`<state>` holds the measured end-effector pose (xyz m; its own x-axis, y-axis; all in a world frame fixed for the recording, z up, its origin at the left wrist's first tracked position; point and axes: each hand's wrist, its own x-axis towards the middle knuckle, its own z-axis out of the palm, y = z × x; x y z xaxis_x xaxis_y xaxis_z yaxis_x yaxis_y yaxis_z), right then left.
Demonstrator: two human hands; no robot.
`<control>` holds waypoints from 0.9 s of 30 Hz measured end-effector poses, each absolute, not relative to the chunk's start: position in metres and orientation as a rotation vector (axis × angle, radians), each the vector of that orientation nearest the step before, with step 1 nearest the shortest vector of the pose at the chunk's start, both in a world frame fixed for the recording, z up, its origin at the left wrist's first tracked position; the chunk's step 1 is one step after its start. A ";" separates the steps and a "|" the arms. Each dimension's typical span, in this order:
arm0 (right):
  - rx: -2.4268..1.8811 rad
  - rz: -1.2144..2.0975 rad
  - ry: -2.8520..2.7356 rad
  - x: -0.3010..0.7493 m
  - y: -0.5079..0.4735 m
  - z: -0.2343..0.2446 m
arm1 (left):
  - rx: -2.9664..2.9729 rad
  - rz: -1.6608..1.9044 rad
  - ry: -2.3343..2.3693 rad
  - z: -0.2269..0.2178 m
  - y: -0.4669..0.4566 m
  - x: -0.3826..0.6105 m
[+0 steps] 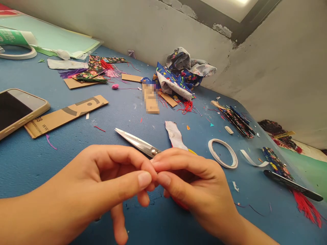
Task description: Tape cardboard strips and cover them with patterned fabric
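My left hand (102,183) and my right hand (196,180) meet fingertip to fingertip over the near part of the blue table. Thumb and forefinger are pinched on each hand; whatever lies between them is too small or hidden to make out. Beneath and just beyond the fingers rests a pair of scissors (135,140), blades pointing left, its handles mostly covered by my right hand. A pale strip of fabric (175,134) lies just past the right fingers. To the right of that hand is a roll of white tape (209,151).
A cardboard strip (74,112) and a phone (20,110) lie at left. Crumpled floral fabric (178,78) sits against the wall. Fabric bookmarks with tassels (235,120) are at right, near a black-handled cutter (293,185) and a red tassel (308,207). Scraps and threads are scattered about.
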<state>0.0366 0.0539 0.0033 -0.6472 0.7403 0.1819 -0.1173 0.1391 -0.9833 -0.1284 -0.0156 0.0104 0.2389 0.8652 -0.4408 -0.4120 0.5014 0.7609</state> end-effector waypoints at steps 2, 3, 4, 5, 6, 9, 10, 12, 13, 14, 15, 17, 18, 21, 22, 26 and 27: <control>-0.603 1.601 -1.726 0.037 0.054 0.003 | 0.552 0.935 0.988 0.011 -0.016 -0.128; -0.602 1.605 -1.724 0.037 0.054 0.003 | 0.550 0.933 1.001 0.011 -0.016 -0.128; -0.603 1.607 -1.723 0.037 0.055 0.003 | 0.547 0.932 1.014 0.011 -0.016 -0.128; -0.605 1.608 -1.724 0.036 0.055 0.003 | 0.544 0.936 1.030 0.012 -0.016 -0.128; -0.609 1.606 -1.727 0.036 0.055 0.003 | 0.549 0.935 1.038 0.012 -0.016 -0.128; -0.620 1.597 -1.736 0.037 0.054 0.004 | 0.568 0.927 1.038 0.013 -0.016 -0.128; -0.620 1.596 -1.739 0.037 0.054 0.003 | 0.570 0.930 1.043 0.014 -0.016 -0.127; -0.614 1.601 -1.742 0.037 0.054 0.003 | 0.560 0.940 1.074 0.015 -0.016 -0.127; -0.611 1.604 -1.741 0.037 0.053 0.003 | 0.553 0.945 1.089 0.016 -0.016 -0.127; -0.607 1.608 -1.741 0.038 0.053 0.002 | 0.554 0.942 1.090 0.016 -0.016 -0.127; -0.606 1.612 -1.739 0.038 0.053 0.002 | 0.554 0.939 1.090 0.015 -0.016 -0.127; -0.607 1.616 -1.738 0.038 0.054 0.002 | 0.564 0.926 1.072 0.015 -0.015 -0.128; -0.609 1.615 -1.740 0.038 0.054 0.002 | 0.575 0.918 1.055 0.015 -0.015 -0.128; -0.613 1.602 -1.758 0.039 0.054 0.002 | 0.595 0.911 1.089 0.019 -0.015 -0.128; -0.615 1.596 -1.766 0.039 0.054 0.002 | 0.605 0.916 1.141 0.021 -0.015 -0.127; -0.637 1.547 -1.782 0.038 0.051 0.001 | 0.742 0.956 1.321 0.022 -0.017 -0.126; -0.636 1.525 -1.792 0.038 0.050 0.000 | 0.803 0.963 1.328 0.020 -0.017 -0.127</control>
